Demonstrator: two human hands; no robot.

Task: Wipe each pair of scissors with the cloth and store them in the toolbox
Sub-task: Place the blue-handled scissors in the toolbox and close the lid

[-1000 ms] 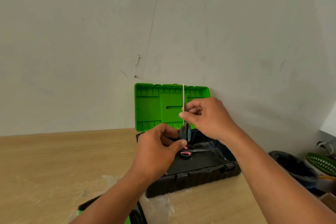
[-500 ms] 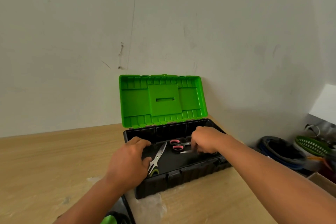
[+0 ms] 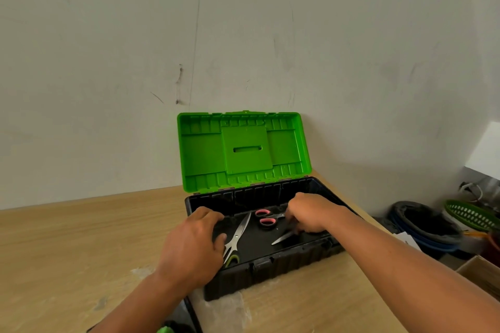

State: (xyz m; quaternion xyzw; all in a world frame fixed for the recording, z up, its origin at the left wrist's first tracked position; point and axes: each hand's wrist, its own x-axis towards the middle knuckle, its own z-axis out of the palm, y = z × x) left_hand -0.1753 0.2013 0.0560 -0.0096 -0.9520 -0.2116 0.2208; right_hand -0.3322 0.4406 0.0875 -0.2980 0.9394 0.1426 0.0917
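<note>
Light wooden table (image 3: 67, 238) butted against wall (image 3: 108, 62). Black toolbox (image 3: 270, 270) stood on it at far right, green lid (image 3: 243, 149) raised toward wall; pale patch (image 3: 230, 308) lay before it, dark object (image 3: 189, 316) at near edge.

1. Toolbox (image 3: 270, 270): 1, lid up.
2. Scissors inside: 3. These are green-handled scissors (image 3: 236, 237), pink-handled scissors (image 3: 266, 217) and third scissors (image 3: 281, 238), handles hidden under a hand.
3. Hands: 2, left hand (image 3: 192, 246) and right hand (image 3: 308, 215).
4. Desk (image 3: 67, 251): 1.
5. Off desk, right: 1 dark tub (image 3: 424, 224), 1 green basket (image 3: 470, 215), 1 cardboard box (image 3: 481, 273).
</note>
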